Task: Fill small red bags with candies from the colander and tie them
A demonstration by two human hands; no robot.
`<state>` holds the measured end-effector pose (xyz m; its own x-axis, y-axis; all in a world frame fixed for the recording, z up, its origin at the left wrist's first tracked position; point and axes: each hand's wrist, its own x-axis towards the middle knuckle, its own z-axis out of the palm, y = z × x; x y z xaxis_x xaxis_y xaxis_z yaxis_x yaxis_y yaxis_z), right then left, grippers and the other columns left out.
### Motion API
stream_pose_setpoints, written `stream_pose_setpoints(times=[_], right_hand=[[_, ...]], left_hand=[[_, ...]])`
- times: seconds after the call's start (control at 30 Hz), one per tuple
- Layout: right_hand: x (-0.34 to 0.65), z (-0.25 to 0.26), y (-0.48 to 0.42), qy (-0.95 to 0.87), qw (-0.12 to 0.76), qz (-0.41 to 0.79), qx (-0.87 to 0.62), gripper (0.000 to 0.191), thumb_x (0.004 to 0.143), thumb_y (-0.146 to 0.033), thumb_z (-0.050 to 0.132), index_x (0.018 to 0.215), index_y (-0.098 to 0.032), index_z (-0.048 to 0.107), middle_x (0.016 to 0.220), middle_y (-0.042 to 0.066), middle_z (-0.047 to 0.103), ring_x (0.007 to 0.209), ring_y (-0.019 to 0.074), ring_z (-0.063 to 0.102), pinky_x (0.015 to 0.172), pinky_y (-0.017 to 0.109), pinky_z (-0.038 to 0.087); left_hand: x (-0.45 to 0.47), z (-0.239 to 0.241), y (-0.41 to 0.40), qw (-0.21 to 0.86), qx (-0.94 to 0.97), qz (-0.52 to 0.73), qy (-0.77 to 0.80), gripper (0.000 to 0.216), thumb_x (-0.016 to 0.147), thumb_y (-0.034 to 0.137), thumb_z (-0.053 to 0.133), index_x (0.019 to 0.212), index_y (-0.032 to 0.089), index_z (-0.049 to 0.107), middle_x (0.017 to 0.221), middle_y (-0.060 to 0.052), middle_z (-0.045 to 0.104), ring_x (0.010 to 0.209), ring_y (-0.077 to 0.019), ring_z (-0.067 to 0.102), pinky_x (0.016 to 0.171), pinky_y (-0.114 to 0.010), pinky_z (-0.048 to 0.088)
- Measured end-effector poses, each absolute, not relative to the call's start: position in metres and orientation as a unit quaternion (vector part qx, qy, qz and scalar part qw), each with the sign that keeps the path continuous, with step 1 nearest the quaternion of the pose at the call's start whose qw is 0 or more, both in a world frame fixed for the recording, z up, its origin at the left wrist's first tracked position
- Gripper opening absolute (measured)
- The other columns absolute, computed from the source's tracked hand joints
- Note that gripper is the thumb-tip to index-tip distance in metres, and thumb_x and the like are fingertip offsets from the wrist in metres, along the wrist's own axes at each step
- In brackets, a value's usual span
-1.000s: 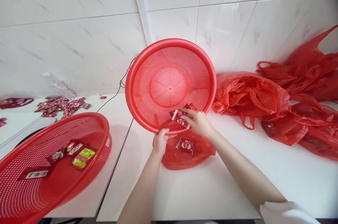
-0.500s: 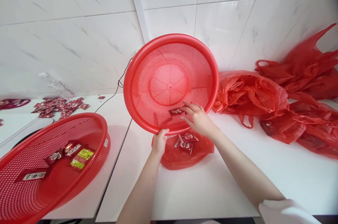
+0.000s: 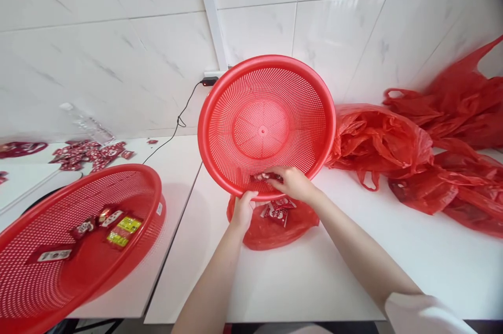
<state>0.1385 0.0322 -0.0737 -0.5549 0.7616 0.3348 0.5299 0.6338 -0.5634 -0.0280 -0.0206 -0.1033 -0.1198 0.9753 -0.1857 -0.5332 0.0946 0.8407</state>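
A red plastic mesh basket [image 3: 302,155] is tilted up, its open side facing me. My left hand [image 3: 242,213] grips its near rim, the thumb over the edge. Inside the basket, near that rim, my right hand [image 3: 293,183] curls its fingers over small dark red packets [image 3: 260,177]; the fingers partly hide them. Under the rim sits an open red plastic bag [image 3: 267,238] on the white table. Several red and white snack packets [image 3: 278,215] lie in the bag.
At left stands another red basket [image 3: 151,190] with several packets in it. Loose red packets [image 3: 92,154] and a clear bottle [image 3: 88,125] lie behind it. Red plastic bags [image 3: 381,137] are heaped at right. A black cable [image 3: 178,121] runs from a plug by the tiled wall.
The basket appears slightly further right and tilts a little differently. My right hand has moved down toward the near rim, its fingers now closed over the packets.
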Motion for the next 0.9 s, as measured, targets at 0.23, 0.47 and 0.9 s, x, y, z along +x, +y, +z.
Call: stream_pose_setpoints(times=[0.23, 0.47, 0.9], right_hand=[[0.143, -0.074, 0.041, -0.734, 0.420, 0.219, -0.487, 0.024, 0.088, -0.019, 0.050, 0.098, -0.020, 0.072, 0.092, 0.004, 0.075, 0.082, 0.0164, 0.069, 0.081, 0.027, 0.049], [0.156, -0.058, 0.038, -0.714, 0.444, 0.312, -0.443, 0.022, 0.087, -0.027, 0.054, 0.093, -0.016, 0.071, 0.083, 0.004, 0.073, 0.074, 0.0151, 0.064, 0.072, 0.026, 0.048], [0.164, -0.030, 0.014, -0.819, 0.301, 0.358, -0.332, 0.021, 0.086, -0.018, 0.053, 0.093, -0.019, 0.073, 0.081, 0.000, 0.071, 0.069, 0.0125, 0.063, 0.068, 0.024, 0.048]], left_hand=[[-0.031, -0.108, -0.020, 0.609, 0.272, 0.622, 0.410, 0.035, 0.062, 0.018, 0.065, 0.097, 0.018, 0.066, 0.096, -0.006, 0.073, 0.102, -0.0304, 0.067, 0.074, -0.037, 0.057], [-0.036, -0.106, -0.016, 0.613, 0.259, 0.631, 0.400, 0.036, 0.063, 0.019, 0.065, 0.098, 0.015, 0.065, 0.099, -0.008, 0.072, 0.103, -0.0299, 0.066, 0.082, -0.042, 0.056], [-0.042, -0.104, -0.013, 0.496, 0.251, 0.725, 0.408, 0.031, 0.057, 0.016, 0.067, 0.087, 0.019, 0.069, 0.093, -0.002, 0.071, 0.088, -0.0231, 0.066, 0.077, -0.037, 0.056]])
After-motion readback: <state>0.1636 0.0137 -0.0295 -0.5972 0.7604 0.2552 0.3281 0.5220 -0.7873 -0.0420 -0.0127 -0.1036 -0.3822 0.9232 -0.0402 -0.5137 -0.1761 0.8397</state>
